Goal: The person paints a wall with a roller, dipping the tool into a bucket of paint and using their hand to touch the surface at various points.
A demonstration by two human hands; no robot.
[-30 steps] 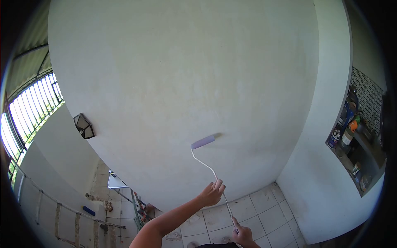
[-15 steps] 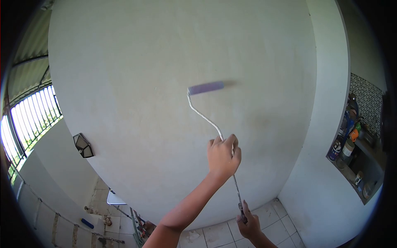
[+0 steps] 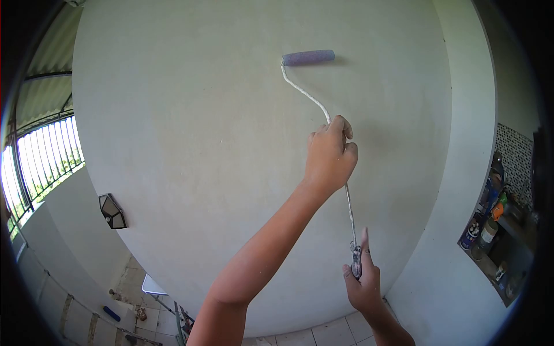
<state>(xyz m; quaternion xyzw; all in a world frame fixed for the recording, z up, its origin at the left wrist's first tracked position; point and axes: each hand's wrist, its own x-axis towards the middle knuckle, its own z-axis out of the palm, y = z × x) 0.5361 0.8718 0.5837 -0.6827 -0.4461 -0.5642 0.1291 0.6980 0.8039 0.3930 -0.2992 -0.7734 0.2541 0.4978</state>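
Note:
A paint roller (image 3: 309,57) with a purple sleeve lies against the pale wall (image 3: 190,132) in the upper middle of the view. Its white, paint-spattered wire frame bends down to the right. Partway along that rod, my left hand (image 3: 332,153) is closed around it, fingers curled over. Lower down, my right hand (image 3: 366,282) grips the stained handle, with one finger stretched upward beside it and the thumb at its left side.
A dark-framed wall lamp (image 3: 112,211) sits at the wall's left edge. To the right, a recessed shelf (image 3: 490,268) holds bottles, cans and other items. Window bars (image 3: 49,155) stand far left. On the tiled floor lie a blue cylinder (image 3: 111,313) and a white-topped folding stand (image 3: 152,285).
The roller has travelled up the wall and a little to the right. Both hands have risen with it, keeping their grip on rod and handle.

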